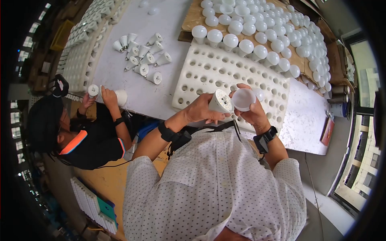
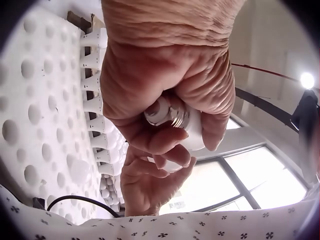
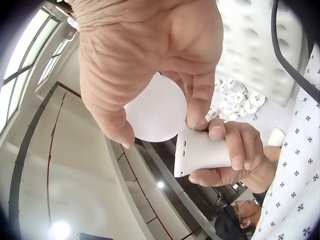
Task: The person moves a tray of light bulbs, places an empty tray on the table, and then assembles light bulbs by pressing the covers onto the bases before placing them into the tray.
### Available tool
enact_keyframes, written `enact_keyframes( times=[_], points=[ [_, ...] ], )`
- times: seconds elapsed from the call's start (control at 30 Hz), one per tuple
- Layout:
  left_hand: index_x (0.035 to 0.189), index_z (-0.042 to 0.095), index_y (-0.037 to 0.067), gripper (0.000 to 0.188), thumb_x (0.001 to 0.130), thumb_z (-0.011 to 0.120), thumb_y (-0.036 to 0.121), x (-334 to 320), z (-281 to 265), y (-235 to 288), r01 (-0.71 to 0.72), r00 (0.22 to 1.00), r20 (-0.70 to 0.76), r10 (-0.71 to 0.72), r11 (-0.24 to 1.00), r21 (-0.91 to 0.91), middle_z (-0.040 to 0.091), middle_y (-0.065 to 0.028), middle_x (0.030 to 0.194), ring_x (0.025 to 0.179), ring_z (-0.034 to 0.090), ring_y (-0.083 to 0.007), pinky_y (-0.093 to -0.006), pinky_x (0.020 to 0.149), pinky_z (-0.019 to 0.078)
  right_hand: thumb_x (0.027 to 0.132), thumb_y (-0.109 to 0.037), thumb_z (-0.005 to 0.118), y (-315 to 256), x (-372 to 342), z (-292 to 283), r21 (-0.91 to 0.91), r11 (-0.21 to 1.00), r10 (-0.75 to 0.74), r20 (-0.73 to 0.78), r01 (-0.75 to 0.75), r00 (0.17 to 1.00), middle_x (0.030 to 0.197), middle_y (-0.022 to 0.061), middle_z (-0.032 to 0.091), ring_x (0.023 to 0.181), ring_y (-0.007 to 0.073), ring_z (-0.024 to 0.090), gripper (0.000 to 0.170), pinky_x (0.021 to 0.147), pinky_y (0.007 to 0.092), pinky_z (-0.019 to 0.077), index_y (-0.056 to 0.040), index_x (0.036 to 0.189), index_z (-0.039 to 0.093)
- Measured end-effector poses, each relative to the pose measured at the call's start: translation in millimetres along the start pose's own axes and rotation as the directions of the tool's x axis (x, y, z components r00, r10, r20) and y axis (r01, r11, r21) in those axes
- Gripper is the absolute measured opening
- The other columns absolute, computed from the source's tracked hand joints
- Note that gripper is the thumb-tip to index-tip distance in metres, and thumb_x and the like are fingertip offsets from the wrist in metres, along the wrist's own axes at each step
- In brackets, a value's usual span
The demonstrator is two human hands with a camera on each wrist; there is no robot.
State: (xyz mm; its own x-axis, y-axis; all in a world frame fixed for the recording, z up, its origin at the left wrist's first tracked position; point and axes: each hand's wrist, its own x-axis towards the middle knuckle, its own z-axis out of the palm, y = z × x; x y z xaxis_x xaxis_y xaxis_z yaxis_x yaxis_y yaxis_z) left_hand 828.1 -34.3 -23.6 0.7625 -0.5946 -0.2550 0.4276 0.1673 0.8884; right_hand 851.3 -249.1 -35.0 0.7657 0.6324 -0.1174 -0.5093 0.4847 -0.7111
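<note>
Holding a white bulb base within the curled left grip; pinching a smooth white dome by its sides with the right grip, just beside the base. Probably risking dropping the dome through pinching too lightly, or scuffing the base's exposed face through tilting it into the dome. Showing small dark marks on that face, but no readable brand or writing. Facing a holed foam tray beyond both grips, loose bases beyond the left, more domes beyond the right.
</note>
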Motion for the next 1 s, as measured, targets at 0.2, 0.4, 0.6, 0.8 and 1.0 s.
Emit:
enact_keyframes(
  times=[0.2,0.4,0.6,0.8,1.0],
  points=[
    [0.097,0.057,-0.004,0.041,0.065,0.071,0.017,-3,5,10,0.047,0.999,-0.026,-0.045,0.994,0.095,0.064,-0.0103,0.080,0.051,0.056,-0.0100,-0.0192,0.039,0.0412,0.062,-0.027,0.076,-22,-6,8,-0.393,0.912,0.119,-0.016,-0.116,0.993,0.110,0.0113,0.051,0.091,0.0186,0.055,0.076,0.069,0.0293,0.0486,-0.0068,0.124,0.037],
    [0.088,0.059,-0.005,0.043,0.063,0.077,0.024,-2,6,16,0.265,0.964,-0.087,-0.250,0.890,0.372,0.061,-0.0066,0.066,0.045,0.054,-0.0079,-0.0180,0.038,0.0392,0.055,-0.026,0.082,-27,-2,30,-0.940,0.323,0.119,0.159,0.113,0.980,0.114,0.0112,0.051,0.104,0.0250,0.051,0.082,0.089,0.0333,0.0408,-0.0027,0.122,0.040],
    [0.082,0.061,-0.006,0.041,0.061,0.078,0.026,-6,4,8,0.216,0.976,-0.096,-0.194,0.891,0.399,0.061,-0.0069,0.067,0.051,0.057,-0.0090,-0.0199,0.043,0.0436,0.056,-0.023,0.080,-19,1,37,-0.953,0.265,0.133,0.188,0.147,0.973,0.114,0.0150,0.050,0.101,0.0301,0.053,0.078,0.085,0.0351,0.0437,-0.0024,0.120,0.041],
    [0.081,0.063,-0.008,0.048,0.058,0.077,0.032,-7,2,6,0.202,0.979,-0.111,-0.170,0.877,0.437,0.062,-0.0117,0.066,0.054,0.060,-0.0142,-0.0242,0.050,0.0486,0.056,-0.011,0.077,-4,7,35,-0.885,0.345,-0.017,0.326,0.312,0.945,0.109,0.0139,0.050,0.096,0.0290,0.053,0.069,0.081,0.0362,0.0450,-0.0054,0.116,0.044],
    [0.076,0.063,-0.009,0.055,0.055,0.075,0.040,-9,13,20,-0.043,0.994,-0.053,0.096,0.787,0.616,0.061,-0.0144,0.061,0.061,0.061,-0.0180,-0.0286,0.059,0.0482,0.052,-0.004,0.073,5,0,34,-0.794,0.305,-0.287,0.450,0.526,0.846,0.103,0.0104,0.048,0.090,0.0243,0.051,0.061,0.077,0.0331,0.0443,-0.0078,0.107,0.049]
  ],
)
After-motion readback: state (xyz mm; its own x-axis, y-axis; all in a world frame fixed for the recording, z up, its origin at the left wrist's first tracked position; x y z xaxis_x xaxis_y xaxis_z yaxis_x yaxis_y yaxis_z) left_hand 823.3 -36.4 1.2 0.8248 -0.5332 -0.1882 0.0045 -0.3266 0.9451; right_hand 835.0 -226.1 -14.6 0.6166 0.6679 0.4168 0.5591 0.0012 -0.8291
